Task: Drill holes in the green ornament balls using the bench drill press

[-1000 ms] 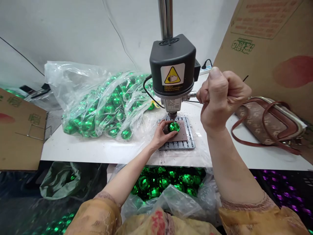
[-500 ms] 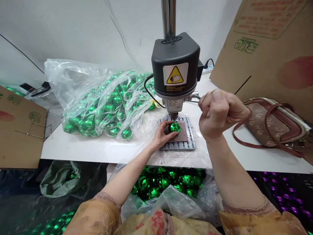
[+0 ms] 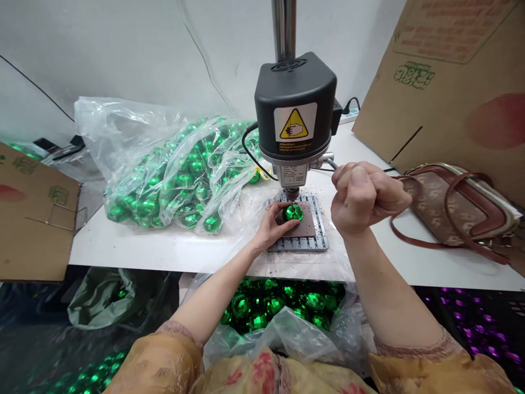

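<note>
My left hand (image 3: pixel 274 224) grips a shiny green mirrored ball (image 3: pixel 294 212) between thumb and fingers. Under the ball lies a brown board (image 3: pixel 307 225) on the slotted metal base (image 3: pixel 322 241) of a small drill press (image 3: pixel 294 109). The chuck (image 3: pixel 292 193) sits right above the ball; whether the bit is inside the ball I cannot tell. To the right of the press, my right hand (image 3: pixel 361 197) is closed in a fist round its feed lever (image 3: pixel 333 163), most of which the fingers hide.
A clear plastic bag (image 3: pixel 123 126) full of green balls lies left of the press. More green balls (image 3: pixel 274 305) fill a lined container below the table edge. A brown handbag (image 3: pixel 455 202) and a cardboard box (image 3: pixel 443 104) stand at right; another box (image 3: pixel 33 219) is at left.
My right hand has come down with the lever and a little to the left. The left hand keeps its hold on the ball, and the view has shifted slightly.
</note>
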A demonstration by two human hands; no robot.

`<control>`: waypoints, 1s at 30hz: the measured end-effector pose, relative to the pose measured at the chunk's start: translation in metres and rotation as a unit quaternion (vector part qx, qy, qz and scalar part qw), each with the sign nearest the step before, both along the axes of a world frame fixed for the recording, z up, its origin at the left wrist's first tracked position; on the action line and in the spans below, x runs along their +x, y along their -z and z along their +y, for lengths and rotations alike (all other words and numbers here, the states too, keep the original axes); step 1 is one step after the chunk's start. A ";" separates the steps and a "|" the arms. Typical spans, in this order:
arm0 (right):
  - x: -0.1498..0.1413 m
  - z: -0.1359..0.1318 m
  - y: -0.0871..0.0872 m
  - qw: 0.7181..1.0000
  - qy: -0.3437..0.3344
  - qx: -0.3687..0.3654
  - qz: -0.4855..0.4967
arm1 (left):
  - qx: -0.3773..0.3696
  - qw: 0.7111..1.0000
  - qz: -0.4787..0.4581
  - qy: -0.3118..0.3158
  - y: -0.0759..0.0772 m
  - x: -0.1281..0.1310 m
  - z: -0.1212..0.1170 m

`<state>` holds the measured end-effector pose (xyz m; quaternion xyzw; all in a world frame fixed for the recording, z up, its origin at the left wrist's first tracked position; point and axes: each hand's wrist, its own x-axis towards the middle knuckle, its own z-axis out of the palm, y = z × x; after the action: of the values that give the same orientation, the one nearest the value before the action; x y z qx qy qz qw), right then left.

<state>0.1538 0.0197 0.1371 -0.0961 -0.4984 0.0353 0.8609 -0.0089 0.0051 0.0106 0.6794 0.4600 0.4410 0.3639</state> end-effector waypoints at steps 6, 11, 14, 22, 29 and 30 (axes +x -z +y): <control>0.001 -0.004 0.006 1.000 0.008 0.011 -0.022 | 0.003 1.000 0.002 -0.004 0.002 0.000 0.000; -0.001 -0.003 -0.032 0.992 0.008 -0.125 0.005 | 0.014 0.999 0.019 -0.027 -0.002 0.003 -0.003; 0.000 0.002 -0.052 0.986 -0.008 -0.164 -0.002 | 0.052 0.994 0.048 -0.084 -0.015 0.000 -0.019; 0.000 0.006 -0.054 0.993 -0.049 -0.112 0.010 | -0.003 0.952 0.216 0.215 -0.031 -0.026 -0.127; 0.001 0.006 -0.053 0.993 -0.046 -0.109 0.003 | 0.013 0.875 0.299 0.379 -0.007 -0.017 -0.169; 0.001 0.006 -0.052 0.993 -0.048 -0.111 0.003 | 0.030 0.892 0.264 0.365 -0.012 -0.018 -0.161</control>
<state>0.1544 0.0253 0.1895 -0.1665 -0.4927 0.1320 0.8439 -0.0272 -0.1561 0.0229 0.9013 0.2454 0.0949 0.3441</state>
